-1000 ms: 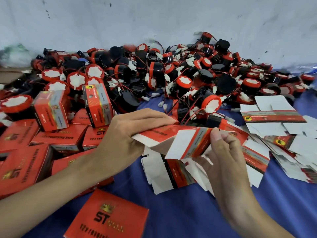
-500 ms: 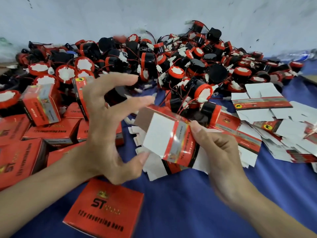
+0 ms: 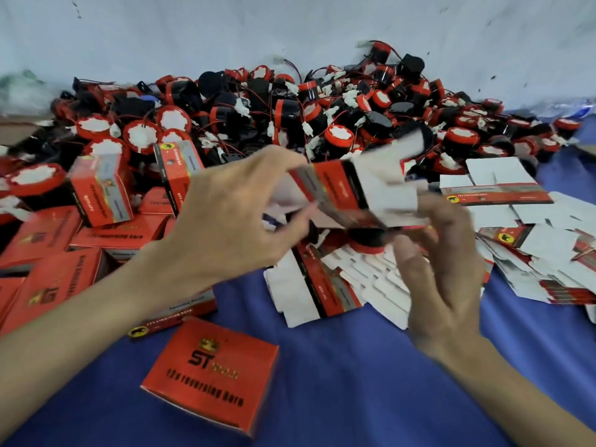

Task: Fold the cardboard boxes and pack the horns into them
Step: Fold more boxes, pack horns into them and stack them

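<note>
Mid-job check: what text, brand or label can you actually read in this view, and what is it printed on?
"ST": large black letters on the closed red box nearest the camera.
"12v reversing horn": line under it on the same box, partly blurred.
Small gold word beside "ST": too blurred to read.
Print on the half-folded box in the hands, the stacked boxes and the flat blanks: too small or blurred.

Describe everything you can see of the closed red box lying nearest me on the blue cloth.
The closed red box is a squarish printed cardboard carton, fully folded shut. Its broad top face carries a gold crown emblem, black "ST" lettering and a line reading "12v reversing horn". It lies flat on the blue cloth, turned slightly askew, apart from the other boxes. Neither hand touches it; the left forearm passes just above its far corner.
</note>
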Tool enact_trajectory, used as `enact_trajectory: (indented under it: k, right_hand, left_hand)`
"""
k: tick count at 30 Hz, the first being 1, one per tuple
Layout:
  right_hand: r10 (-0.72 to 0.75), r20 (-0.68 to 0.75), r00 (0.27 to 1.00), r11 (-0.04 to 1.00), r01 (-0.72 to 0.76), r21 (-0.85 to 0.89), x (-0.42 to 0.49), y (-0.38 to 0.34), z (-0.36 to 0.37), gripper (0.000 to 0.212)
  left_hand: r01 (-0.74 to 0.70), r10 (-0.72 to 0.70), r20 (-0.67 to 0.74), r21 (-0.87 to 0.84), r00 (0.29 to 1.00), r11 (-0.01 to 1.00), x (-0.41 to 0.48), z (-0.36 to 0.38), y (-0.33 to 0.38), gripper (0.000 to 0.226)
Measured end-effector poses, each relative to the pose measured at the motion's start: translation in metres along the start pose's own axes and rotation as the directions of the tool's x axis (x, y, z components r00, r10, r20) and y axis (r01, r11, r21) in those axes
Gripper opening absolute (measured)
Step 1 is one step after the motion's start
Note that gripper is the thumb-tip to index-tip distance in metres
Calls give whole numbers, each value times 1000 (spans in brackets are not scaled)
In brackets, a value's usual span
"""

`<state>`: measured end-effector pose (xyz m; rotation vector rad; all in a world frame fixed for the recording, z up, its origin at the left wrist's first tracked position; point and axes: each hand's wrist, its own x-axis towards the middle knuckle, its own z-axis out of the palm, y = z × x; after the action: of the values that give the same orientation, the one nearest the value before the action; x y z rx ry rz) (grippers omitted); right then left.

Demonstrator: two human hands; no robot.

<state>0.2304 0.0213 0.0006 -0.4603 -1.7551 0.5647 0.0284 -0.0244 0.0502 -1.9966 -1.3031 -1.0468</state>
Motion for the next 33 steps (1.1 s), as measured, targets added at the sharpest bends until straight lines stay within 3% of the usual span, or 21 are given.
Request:
enact_trajectory:
  k: [2,4,7,10,14,17,19,21,23,25,26,29,33]
  right_hand:
    - [40,-56,998,999,-38,26,4,7,-5,38]
    - [122,-50,991,992,-121,35,4,12,-4,43]
    - [192,-62,979,981,-190,43,4,17,-1,38]
    - [130,-53,990,991,-130,8,7,15,-3,38]
    - [107,-35,994,992,-104,67,2,9,4,36]
    - [-1,1,1000,999,1,-46,0,5,10,30]
    - [-146,0,989,979,145,-142,3,5,4,30]
    - [-203,-71,976,960,185,-210,9,8,-4,42]
    - [-105,-129,986,984,85,-154,15,7,-10,55]
    - [36,-32,999,997,-33,73,16,5,-8,68]
    - [94,35,995,971,-99,218,14,4,-6,75]
    - [257,114,960,872,-281,401,3,7,4,88]
    - [338,81,938,836,-339,433,-2,9,12,75]
  left_hand:
    - [233,-249,-14,-307,968,923,9,-3,3,16]
    - [386,-382,112,-488,917,783,13,2,8,10]
    - [475,-354,353,-360,866,803,9,16,10,30]
    - [418,-264,553,-172,790,892,0,24,12,48]
    - [238,-271,450,129,851,963,-4,32,20,102]
    - [132,-162,317,113,934,985,-2,35,27,93]
    - [202,-203,258,32,944,979,1,33,29,79]
    - [439,-391,255,-166,884,883,8,27,27,70]
    - [612,-536,304,-488,787,622,18,20,22,65]
    - [655,-501,467,-690,729,309,23,17,22,63]
    - [673,-436,540,-696,720,250,22,18,24,62]
    - [713,-339,632,-660,697,237,11,28,34,53]
    - [706,-324,639,-688,698,165,-2,36,35,49]
